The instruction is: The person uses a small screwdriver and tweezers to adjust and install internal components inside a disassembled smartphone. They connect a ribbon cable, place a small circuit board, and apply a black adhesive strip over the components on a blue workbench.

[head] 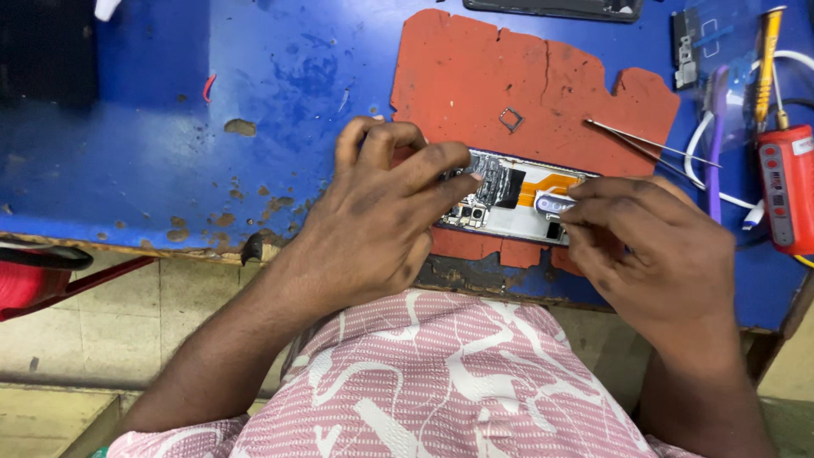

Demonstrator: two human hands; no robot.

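My left hand [373,216] pins the opened phone [509,199] flat on the torn red mat [526,80], fingers over its camera end. My right hand [653,250] pinches a small silver part [555,204] just beside the orange flex cable [551,182]. Tweezers [649,144] lie on the mat's right edge, apart from both hands.

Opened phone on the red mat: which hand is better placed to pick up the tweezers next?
Probably the right hand. The tweezers lie just beyond it on the red mat, while the left hand grips the far end of the opened phone.
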